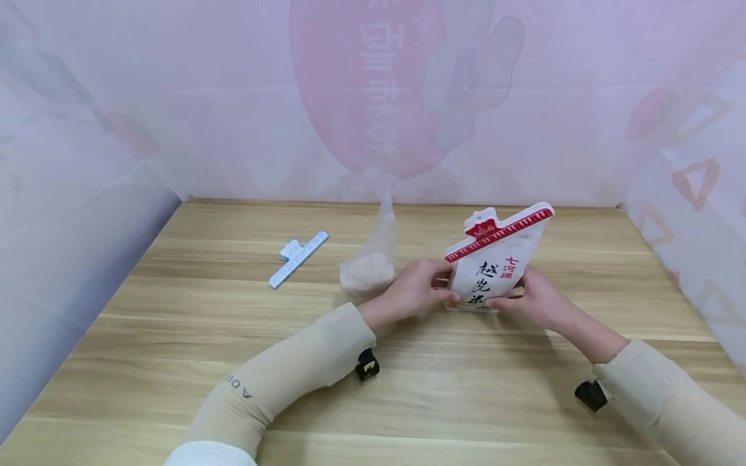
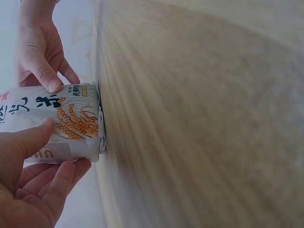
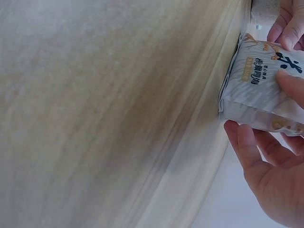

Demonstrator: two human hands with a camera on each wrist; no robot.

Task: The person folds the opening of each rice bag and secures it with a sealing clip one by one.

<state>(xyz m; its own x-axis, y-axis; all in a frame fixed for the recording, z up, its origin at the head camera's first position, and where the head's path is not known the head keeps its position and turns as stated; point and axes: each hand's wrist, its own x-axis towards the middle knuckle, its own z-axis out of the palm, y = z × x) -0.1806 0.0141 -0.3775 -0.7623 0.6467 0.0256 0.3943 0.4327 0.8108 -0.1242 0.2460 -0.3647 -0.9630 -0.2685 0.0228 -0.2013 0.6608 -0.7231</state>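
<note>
A white rice bag (image 1: 495, 272) with black and red lettering stands on the table at right of centre in the head view. A red and white ruler-shaped sealing clip (image 1: 500, 232) slants across its top. My left hand (image 1: 418, 288) grips the bag's left side, thumb on the front. The right hand (image 1: 539, 299) grips its right side, thumb also across the front. In the left wrist view, the bag (image 2: 78, 121) shows an orange rice-ear print near its base, with fingers curled behind. The right wrist view has the bag's bottom edge right at the tabletop.
A clear bag of white grains (image 1: 368, 272) stands just left of my left hand, its top twisted upward. Farther left lies a light blue ruler-shaped clip (image 1: 298, 259). Printed curtains (image 1: 245, 129) rise behind the wooden table (image 1: 454, 401) and at its sides.
</note>
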